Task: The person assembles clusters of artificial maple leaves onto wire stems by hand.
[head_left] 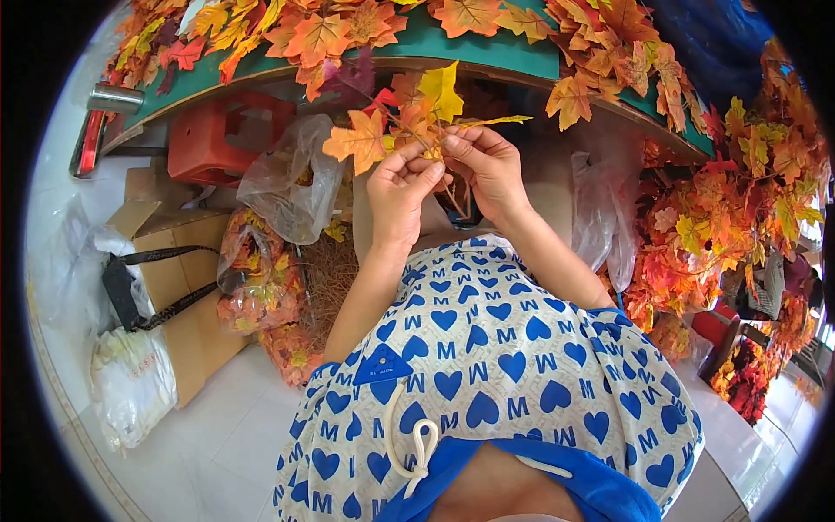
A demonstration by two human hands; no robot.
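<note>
In front of my chest, near the table's front edge, I hold a sprig of artificial maple leaves point(358, 142) in orange, yellow and red. My left hand point(400, 193) pinches its thin stems between thumb and fingers. Close beside it, my right hand point(489, 174) has thumb and forefinger closed on the same sprig, by a yellow leaf. Brown stems hang below the fingers. My fingers hide the spot where the stems meet.
The green table point(520, 59) carries piles of orange leaves point(317, 39). Left stand a red plastic stool point(228, 139), a clear plastic bag point(300, 187) and a cardboard box point(193, 291). Bagged leaves point(261, 270) lie beside my left arm. Leaf garlands point(687, 239) mass at the right.
</note>
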